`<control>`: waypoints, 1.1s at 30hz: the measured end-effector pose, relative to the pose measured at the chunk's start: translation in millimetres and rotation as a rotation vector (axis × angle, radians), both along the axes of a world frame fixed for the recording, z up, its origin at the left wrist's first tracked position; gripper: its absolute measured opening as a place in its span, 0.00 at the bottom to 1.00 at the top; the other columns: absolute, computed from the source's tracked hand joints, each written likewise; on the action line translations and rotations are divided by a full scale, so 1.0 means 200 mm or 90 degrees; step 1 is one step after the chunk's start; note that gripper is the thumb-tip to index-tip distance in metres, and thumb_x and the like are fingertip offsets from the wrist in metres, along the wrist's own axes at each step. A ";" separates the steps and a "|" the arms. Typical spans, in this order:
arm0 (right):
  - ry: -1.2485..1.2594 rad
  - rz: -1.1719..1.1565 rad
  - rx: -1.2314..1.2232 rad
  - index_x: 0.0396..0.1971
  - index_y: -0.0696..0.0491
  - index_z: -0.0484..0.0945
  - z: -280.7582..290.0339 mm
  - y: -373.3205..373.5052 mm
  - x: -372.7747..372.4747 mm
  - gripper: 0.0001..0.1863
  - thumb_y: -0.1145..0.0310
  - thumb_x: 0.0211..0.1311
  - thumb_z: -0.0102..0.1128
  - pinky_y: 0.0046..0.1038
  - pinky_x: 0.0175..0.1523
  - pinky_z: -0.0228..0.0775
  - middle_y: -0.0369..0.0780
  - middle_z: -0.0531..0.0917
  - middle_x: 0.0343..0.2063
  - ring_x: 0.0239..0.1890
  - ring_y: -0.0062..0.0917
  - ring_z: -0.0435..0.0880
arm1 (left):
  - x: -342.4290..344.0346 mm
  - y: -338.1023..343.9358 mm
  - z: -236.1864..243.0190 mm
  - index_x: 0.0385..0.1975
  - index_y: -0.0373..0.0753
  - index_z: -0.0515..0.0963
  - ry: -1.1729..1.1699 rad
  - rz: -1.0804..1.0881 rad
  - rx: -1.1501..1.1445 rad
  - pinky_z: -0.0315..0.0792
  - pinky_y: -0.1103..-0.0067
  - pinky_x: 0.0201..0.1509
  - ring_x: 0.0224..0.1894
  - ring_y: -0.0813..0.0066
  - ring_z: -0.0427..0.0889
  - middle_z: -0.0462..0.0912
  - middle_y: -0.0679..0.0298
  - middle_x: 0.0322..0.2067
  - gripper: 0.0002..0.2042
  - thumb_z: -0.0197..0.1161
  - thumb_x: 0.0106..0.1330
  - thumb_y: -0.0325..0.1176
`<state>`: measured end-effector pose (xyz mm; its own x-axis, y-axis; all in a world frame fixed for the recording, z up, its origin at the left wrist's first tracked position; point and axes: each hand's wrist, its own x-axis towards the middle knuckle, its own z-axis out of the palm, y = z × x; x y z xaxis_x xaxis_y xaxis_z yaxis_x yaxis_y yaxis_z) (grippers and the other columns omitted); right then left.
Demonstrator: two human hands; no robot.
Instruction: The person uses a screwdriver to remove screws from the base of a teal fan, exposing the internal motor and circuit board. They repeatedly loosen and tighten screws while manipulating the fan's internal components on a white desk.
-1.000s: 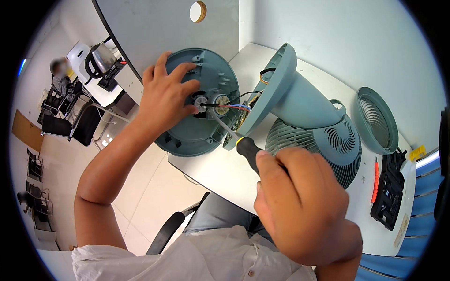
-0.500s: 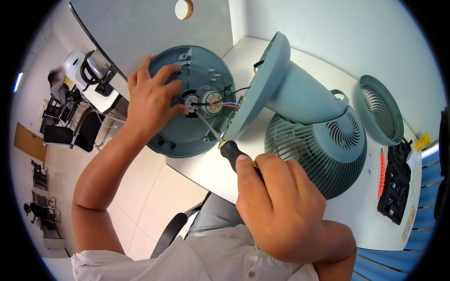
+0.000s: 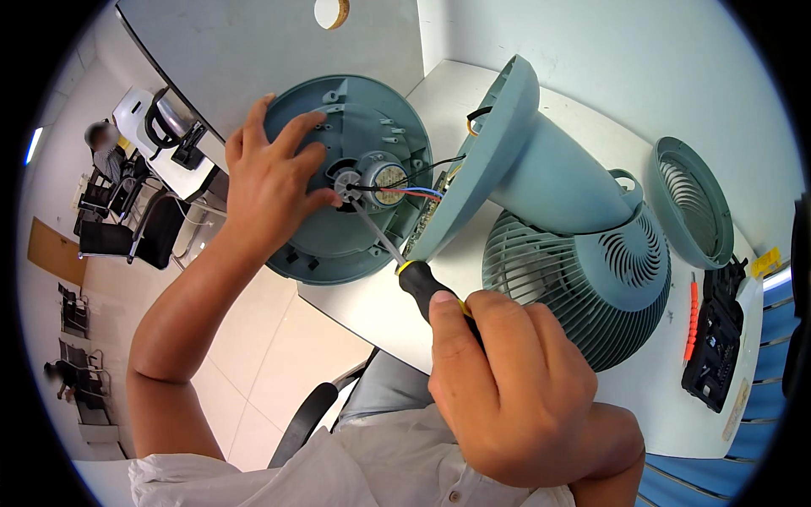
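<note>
My right hand (image 3: 511, 384) grips a screwdriver (image 3: 421, 287) with a black and yellow handle. Its shaft points up and left, the tip at the pale hub beside a small round motor (image 3: 385, 182). That motor is mounted inside a round blue-green fan base (image 3: 338, 245). Over the left part of this base my left hand (image 3: 274, 173) lies with fingers spread, the thumb close to the hub. Thin black, red and blue wires (image 3: 414, 192) run from the motor to the tilted foot of the fan stand (image 3: 486, 169). The caged fan head (image 3: 583, 279) rests on the table.
At the right lie a round grille cover (image 3: 693, 203), an orange flexible bit shaft (image 3: 693, 321) and an open black bit case (image 3: 718, 338). A grey partition (image 3: 279, 59) stands behind the base. An electric kettle (image 3: 169, 118) is on another table; two people sit farther off.
The fan stand and head appear shifted slightly to the right. The right hand and screwdriver handle sit a touch lower, with the tip still at the hub. My left hand has barely moved.
</note>
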<state>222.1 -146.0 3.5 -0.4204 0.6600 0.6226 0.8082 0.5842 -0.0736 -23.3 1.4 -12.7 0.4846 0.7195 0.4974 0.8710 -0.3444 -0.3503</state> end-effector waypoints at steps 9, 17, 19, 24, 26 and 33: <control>0.035 0.035 -0.034 0.40 0.68 0.81 0.05 0.00 0.02 0.21 0.79 0.40 0.68 0.29 0.29 0.75 0.48 0.79 0.32 0.27 0.34 0.79 | 0.00 -0.01 0.01 0.33 0.46 0.80 0.003 0.001 -0.014 0.59 0.50 0.64 0.70 0.43 0.57 0.71 0.70 0.63 0.22 0.81 0.37 0.42; 0.046 0.014 -0.077 0.44 0.67 0.80 0.04 -0.06 0.02 0.23 0.78 0.43 0.69 0.31 0.34 0.77 0.48 0.79 0.35 0.31 0.36 0.81 | 0.01 -0.02 0.00 0.36 0.47 0.80 -0.001 -0.037 -0.007 0.57 0.49 0.66 0.71 0.42 0.57 0.70 0.69 0.64 0.22 0.81 0.39 0.40; 0.062 0.017 -0.090 0.45 0.66 0.81 0.04 -0.09 0.04 0.23 0.77 0.43 0.69 0.32 0.34 0.78 0.47 0.80 0.36 0.31 0.36 0.81 | 0.01 -0.02 0.01 0.36 0.48 0.80 -0.009 -0.045 -0.005 0.56 0.49 0.67 0.71 0.42 0.57 0.71 0.69 0.64 0.22 0.81 0.39 0.39; 0.092 0.047 -0.202 0.45 0.62 0.81 -0.01 -0.19 0.18 0.23 0.75 0.44 0.70 0.32 0.34 0.77 0.45 0.81 0.37 0.33 0.35 0.82 | 0.00 -0.01 0.01 0.36 0.49 0.81 -0.011 -0.053 -0.010 0.56 0.49 0.67 0.71 0.42 0.56 0.71 0.69 0.63 0.22 0.81 0.39 0.38; 0.100 0.059 -0.265 0.44 0.60 0.81 -0.08 -0.24 0.25 0.22 0.75 0.45 0.69 0.31 0.33 0.76 0.45 0.81 0.37 0.33 0.35 0.82 | 0.00 -0.01 0.00 0.36 0.49 0.81 -0.020 -0.056 -0.006 0.56 0.49 0.67 0.71 0.42 0.57 0.71 0.69 0.63 0.22 0.81 0.39 0.38; 0.217 0.009 -0.221 0.47 0.57 0.83 -0.57 -0.40 0.32 0.23 0.72 0.47 0.73 0.29 0.30 0.70 0.44 0.82 0.39 0.29 0.32 0.77 | 0.00 0.00 -0.01 0.34 0.48 0.80 -0.001 -0.047 0.015 0.56 0.50 0.66 0.71 0.42 0.57 0.72 0.70 0.62 0.21 0.81 0.40 0.38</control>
